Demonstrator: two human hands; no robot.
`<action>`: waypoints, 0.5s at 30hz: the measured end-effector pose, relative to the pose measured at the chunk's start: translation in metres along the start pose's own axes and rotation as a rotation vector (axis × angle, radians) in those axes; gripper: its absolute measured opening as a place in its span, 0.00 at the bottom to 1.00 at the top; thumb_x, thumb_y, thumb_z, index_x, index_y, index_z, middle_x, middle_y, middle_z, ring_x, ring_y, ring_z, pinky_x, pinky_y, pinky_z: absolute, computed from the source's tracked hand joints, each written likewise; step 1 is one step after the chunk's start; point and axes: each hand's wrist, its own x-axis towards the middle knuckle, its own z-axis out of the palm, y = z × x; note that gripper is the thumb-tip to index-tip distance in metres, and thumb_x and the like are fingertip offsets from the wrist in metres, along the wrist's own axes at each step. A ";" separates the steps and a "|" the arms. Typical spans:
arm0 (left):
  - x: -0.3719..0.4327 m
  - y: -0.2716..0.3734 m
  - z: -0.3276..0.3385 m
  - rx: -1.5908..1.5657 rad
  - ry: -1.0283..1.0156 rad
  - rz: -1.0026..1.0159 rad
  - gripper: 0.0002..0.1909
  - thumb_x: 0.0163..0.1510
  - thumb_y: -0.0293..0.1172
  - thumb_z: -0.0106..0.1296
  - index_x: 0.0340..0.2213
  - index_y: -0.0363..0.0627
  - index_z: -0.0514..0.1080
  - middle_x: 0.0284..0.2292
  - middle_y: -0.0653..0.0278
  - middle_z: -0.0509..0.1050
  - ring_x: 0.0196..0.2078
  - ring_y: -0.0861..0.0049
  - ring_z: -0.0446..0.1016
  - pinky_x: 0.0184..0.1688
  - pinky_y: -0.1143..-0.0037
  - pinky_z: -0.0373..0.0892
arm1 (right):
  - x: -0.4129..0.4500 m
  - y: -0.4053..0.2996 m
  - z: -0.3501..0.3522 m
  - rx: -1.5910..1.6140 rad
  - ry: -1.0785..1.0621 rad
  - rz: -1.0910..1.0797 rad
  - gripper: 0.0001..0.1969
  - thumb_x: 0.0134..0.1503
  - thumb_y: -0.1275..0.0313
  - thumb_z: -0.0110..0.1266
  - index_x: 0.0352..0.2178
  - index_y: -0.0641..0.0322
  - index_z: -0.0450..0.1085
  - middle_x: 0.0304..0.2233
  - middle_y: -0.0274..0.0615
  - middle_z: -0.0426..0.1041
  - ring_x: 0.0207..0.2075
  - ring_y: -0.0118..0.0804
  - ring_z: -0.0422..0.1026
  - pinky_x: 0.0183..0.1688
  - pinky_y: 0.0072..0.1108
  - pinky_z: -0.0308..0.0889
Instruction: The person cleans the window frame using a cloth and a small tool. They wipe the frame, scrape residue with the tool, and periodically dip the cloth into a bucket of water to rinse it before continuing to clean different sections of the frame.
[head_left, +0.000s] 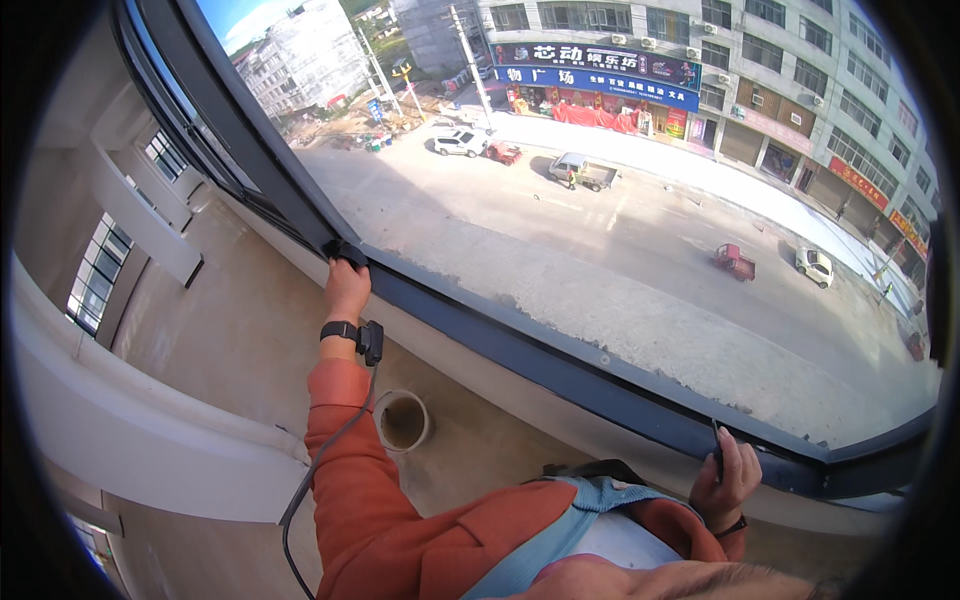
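Observation:
My left hand (347, 289) reaches to a lower corner of the dark metal window frame (525, 330). Its fingers are closed on a bunched black cloth (346, 252), pressed against the frame. Around that wrist is a black strap with a small device (370, 343), from which a dark cable (330, 442) runs down along the sleeve. At the sill on the right, my right hand (727, 480) grips a thin dark tool (717, 450), held upright with its tip near the frame's inner edge. The exact kind of tool cannot be made out.
A pale bucket (403, 421) with murky contents stands on the bare floor (217, 300) below the sill. White beams (150, 465) cross the room at left. Beyond the window lies a street (637, 255) with parked vehicles and shopfronts, well below.

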 end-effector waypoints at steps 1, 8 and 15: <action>0.000 -0.002 -0.001 -0.021 0.011 0.017 0.19 0.61 0.38 0.49 0.44 0.33 0.73 0.51 0.40 0.72 0.48 0.40 0.74 0.50 0.53 0.72 | -0.001 0.000 -0.002 0.022 -0.013 0.003 0.20 0.51 0.80 0.53 0.48 0.72 0.72 0.30 0.47 0.75 0.22 0.44 0.70 0.27 0.32 0.65; -0.011 0.011 -0.021 -0.188 -0.031 0.008 0.11 0.56 0.32 0.53 0.36 0.37 0.77 0.45 0.45 0.77 0.48 0.44 0.74 0.50 0.58 0.71 | -0.001 0.001 -0.005 0.047 -0.012 -0.025 0.19 0.53 0.79 0.53 0.48 0.73 0.72 0.29 0.47 0.75 0.22 0.44 0.69 0.28 0.31 0.65; -0.048 0.019 -0.029 -0.798 -0.180 -0.179 0.10 0.58 0.29 0.54 0.39 0.37 0.75 0.23 0.56 0.74 0.22 0.74 0.74 0.24 0.73 0.70 | 0.002 0.000 -0.007 0.077 0.003 -0.051 0.19 0.52 0.80 0.54 0.47 0.73 0.72 0.26 0.46 0.74 0.21 0.43 0.68 0.26 0.30 0.63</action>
